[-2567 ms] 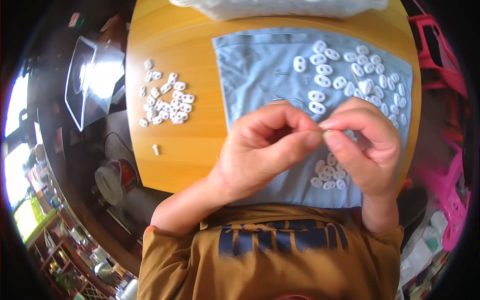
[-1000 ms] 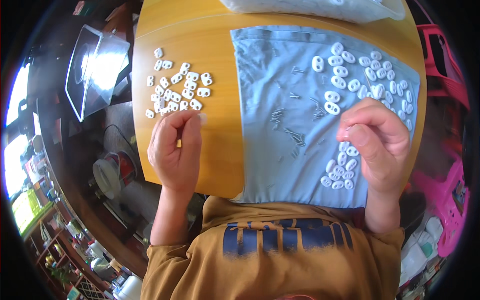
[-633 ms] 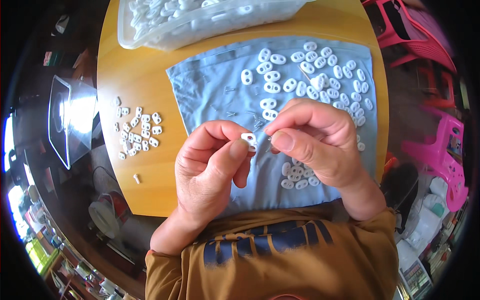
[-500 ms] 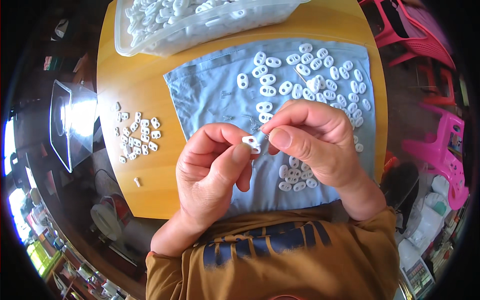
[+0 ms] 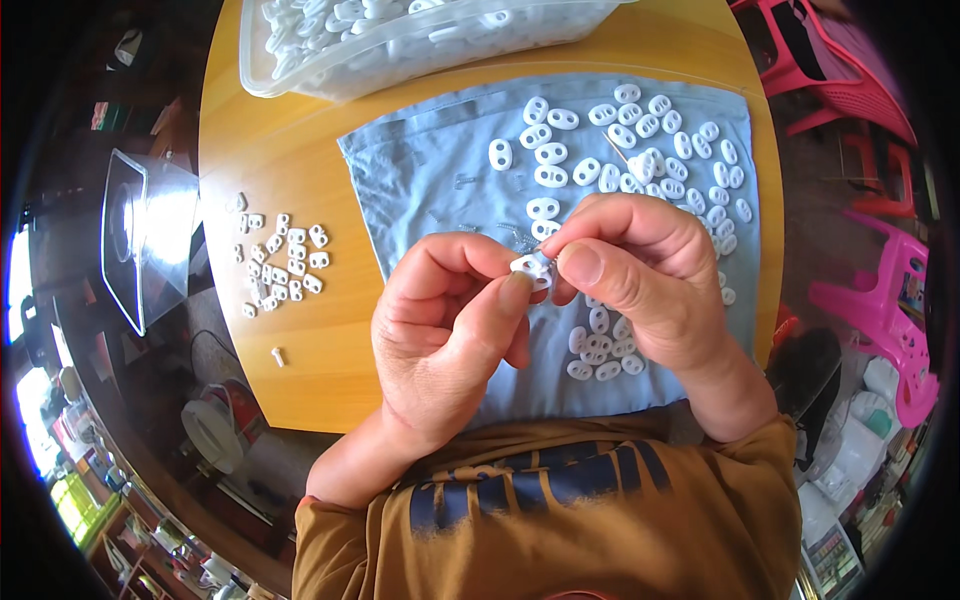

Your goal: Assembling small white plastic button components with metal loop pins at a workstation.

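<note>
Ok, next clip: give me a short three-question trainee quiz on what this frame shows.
1. True or false: both hands pinch one white two-hole plastic piece.
2. The loose oval pieces lie on: A) blue cloth B) bare wooden table C) a plate.
3. Which side of the cloth has the small pile of pieces?

Key: 1 true: left hand and right hand meet on it. 2 A. 3 The person's left.

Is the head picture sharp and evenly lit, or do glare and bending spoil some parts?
Head view: the left hand, right hand and small white plastic piece between them are sharp; glare whitens the clear plastic lid at left; the round wooden table's edge bends strongly; the rim is black.
</note>
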